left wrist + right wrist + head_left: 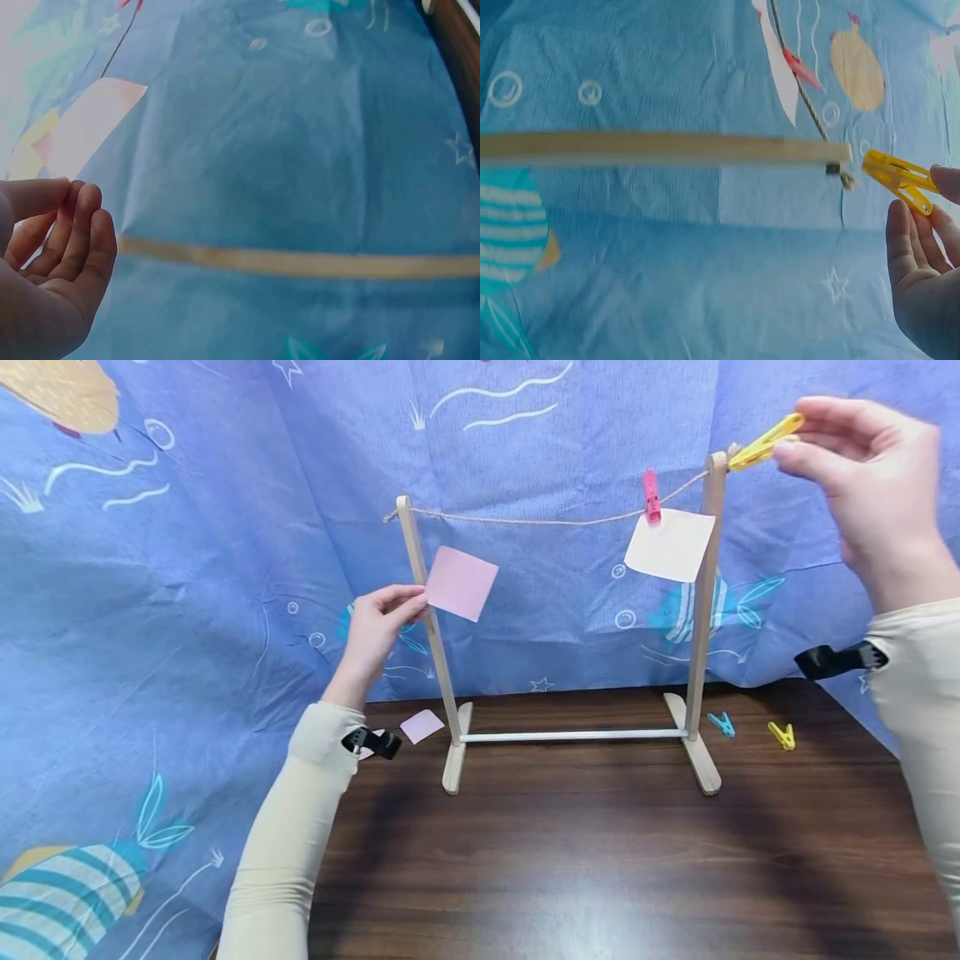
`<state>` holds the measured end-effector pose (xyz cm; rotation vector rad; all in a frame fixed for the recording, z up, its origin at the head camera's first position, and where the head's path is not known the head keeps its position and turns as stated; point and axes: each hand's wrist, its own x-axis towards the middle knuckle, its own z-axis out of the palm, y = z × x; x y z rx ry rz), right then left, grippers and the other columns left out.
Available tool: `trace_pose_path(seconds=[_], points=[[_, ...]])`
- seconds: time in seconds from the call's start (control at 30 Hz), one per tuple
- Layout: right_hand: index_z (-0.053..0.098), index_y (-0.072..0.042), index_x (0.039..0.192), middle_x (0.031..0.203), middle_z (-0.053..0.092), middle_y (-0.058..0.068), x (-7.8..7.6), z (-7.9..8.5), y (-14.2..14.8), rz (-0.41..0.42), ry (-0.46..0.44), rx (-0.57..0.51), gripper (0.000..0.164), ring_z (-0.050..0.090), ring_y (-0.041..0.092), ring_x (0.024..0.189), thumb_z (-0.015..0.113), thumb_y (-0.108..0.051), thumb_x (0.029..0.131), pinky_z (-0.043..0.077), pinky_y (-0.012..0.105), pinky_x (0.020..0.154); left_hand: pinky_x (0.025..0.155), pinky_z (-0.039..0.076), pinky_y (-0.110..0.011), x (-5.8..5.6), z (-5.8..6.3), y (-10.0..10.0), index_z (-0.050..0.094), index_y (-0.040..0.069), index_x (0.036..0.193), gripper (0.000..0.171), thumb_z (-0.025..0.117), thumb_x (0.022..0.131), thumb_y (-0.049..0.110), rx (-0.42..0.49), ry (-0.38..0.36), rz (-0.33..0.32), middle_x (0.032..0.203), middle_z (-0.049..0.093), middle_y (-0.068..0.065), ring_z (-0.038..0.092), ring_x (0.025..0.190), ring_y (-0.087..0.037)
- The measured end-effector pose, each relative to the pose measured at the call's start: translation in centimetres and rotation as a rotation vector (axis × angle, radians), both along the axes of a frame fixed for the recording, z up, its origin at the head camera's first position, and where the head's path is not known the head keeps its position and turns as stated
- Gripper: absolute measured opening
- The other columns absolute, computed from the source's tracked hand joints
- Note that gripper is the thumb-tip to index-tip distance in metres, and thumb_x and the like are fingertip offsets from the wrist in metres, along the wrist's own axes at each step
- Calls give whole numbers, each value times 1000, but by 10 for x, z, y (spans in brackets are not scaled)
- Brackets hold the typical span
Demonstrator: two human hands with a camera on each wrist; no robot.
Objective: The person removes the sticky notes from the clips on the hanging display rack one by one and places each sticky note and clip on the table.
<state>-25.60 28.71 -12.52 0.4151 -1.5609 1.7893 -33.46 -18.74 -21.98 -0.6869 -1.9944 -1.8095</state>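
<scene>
Between thumb and fingers, my left hand [381, 628] pinches a pink paper square [462, 583] by its edge, near the left post of a wooden stand [429, 618]. The paper is below the string [525, 521] tied between the two posts. My right hand [873, 477] holds a yellow clothespin [765, 442] by its handle ends, its tip beside the top of the right post. The same clothespin [900, 180] shows side-on in the right wrist view. A red clothespin [652, 497] clips a white paper square [670, 545] to the string near the right post.
On the dark wooden table [555, 852], a blue clothespin [722, 724] and another yellow clothespin [782, 736] lie right of the stand. Pink paper [422, 726] lies by its left foot. A white rod [573, 736] joins the feet. A blue sea-patterned cloth [225, 568] hangs behind.
</scene>
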Motion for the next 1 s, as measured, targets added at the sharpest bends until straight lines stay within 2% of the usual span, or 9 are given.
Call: trace_pose_path(seconds=[0.07, 0.2, 0.37, 0.47, 0.53, 0.63, 0.77, 0.87, 1.0], points=[[72, 0, 119, 108, 71, 3, 3, -1, 7, -11, 14, -36, 39, 66, 14, 103, 81, 5, 81, 51, 10, 86, 78, 58, -22, 4, 2, -11, 69, -13, 113, 28, 71, 95, 8, 18, 8, 12, 89, 75, -1, 72, 79, -13], [73, -1, 115, 106, 71, 4, 4, -5, 18, -8, 29, -106, 35, 68, 12, 96, 79, 8, 82, 54, 11, 80, 80, 58, -22, 13, 1, -31, 69, -12, 114, 28, 71, 95, 8, 56, 5, 32, 89, 75, -2, 72, 77, -12], [74, -1, 113, 102, 72, 2, 3, -18, 33, -32, 13, -143, 32, 69, 10, 84, 79, 7, 83, 54, 10, 76, 79, 59, -22, 22, -9, -51, 70, -10, 113, 25, 72, 94, 7, 101, -3, 76, 91, 74, -2, 71, 77, -12], [75, -4, 113, 97, 74, -1, 5, -32, 44, -77, -30, -129, 31, 69, 6, 82, 79, 4, 84, 51, 8, 77, 75, 59, -21, 25, -19, -61, 73, -6, 110, 19, 71, 94, 5, 110, -9, 115, 89, 73, 0, 70, 75, -10], [75, -3, 112, 93, 74, 0, 5, -44, 51, -58, -29, -174, 31, 69, 6, 80, 79, 7, 83, 52, 7, 75, 74, 58, -20, 27, -26, -66, 75, -3, 107, 15, 71, 94, 3, 110, -19, 137, 86, 74, 1, 70, 73, -8], [76, -5, 111, 93, 73, -3, 8, -61, 60, -125, -42, -150, 28, 66, 3, 80, 76, 6, 85, 50, 5, 73, 73, 58, -19, 29, -38, -74, 75, -3, 107, 14, 70, 94, 2, 113, -45, 150, 82, 73, 1, 70, 72, -8], [76, -3, 107, 92, 71, 0, 10, -83, 69, -90, -4, -213, 24, 66, 4, 78, 70, 11, 88, 53, 8, 72, 74, 59, -21, 32, -52, -82, 70, -12, 111, 23, 71, 94, 3, 132, -66, 164, 83, 73, 0, 70, 73, -10], [75, 1, 104, 89, 71, 3, 11, -100, 78, -34, 28, -275, 23, 67, 6, 76, 69, 15, 87, 54, 9, 70, 76, 59, -21, 35, -62, -89, 67, -16, 114, 28, 71, 94, 5, 130, -93, 182, 85, 74, 0, 71, 73, -9], [75, -1, 107, 89, 72, 1, 9, -127, 97, -47, 19, -257, 24, 68, 5, 76, 71, 11, 87, 54, 8, 69, 76, 59, -19, 42, -79, -99, 67, -14, 115, 29, 72, 93, 5, 143, -160, 221, 86, 75, 1, 72, 74, -8]])
